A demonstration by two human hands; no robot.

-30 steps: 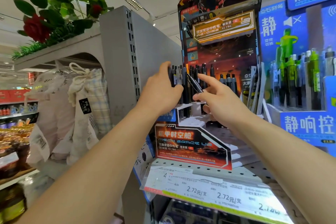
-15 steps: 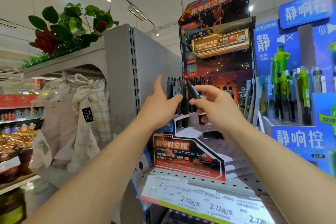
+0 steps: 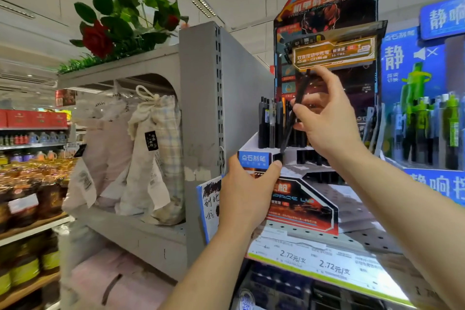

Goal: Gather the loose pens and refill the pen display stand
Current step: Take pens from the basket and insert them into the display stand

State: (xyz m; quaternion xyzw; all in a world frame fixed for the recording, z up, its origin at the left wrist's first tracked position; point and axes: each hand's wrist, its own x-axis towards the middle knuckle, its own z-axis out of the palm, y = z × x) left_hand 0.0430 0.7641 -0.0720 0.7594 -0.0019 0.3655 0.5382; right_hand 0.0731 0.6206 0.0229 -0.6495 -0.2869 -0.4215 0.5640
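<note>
Right hand (image 3: 327, 118) raised, fingers pinching a black pen (image 3: 294, 111), tip down over the stand's (image 3: 302, 199) top tier | left hand (image 3: 247, 196) gripping the stand's front left corner, thumb on top

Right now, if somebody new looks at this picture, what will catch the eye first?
Probably the right hand at centre right, which pinches a black pen, tilted, its tip low near the pen display stand. Below it the left hand grips the stand's front left corner. A red rose with green leaves lies on top of the grey shelf unit at upper left.
</note>
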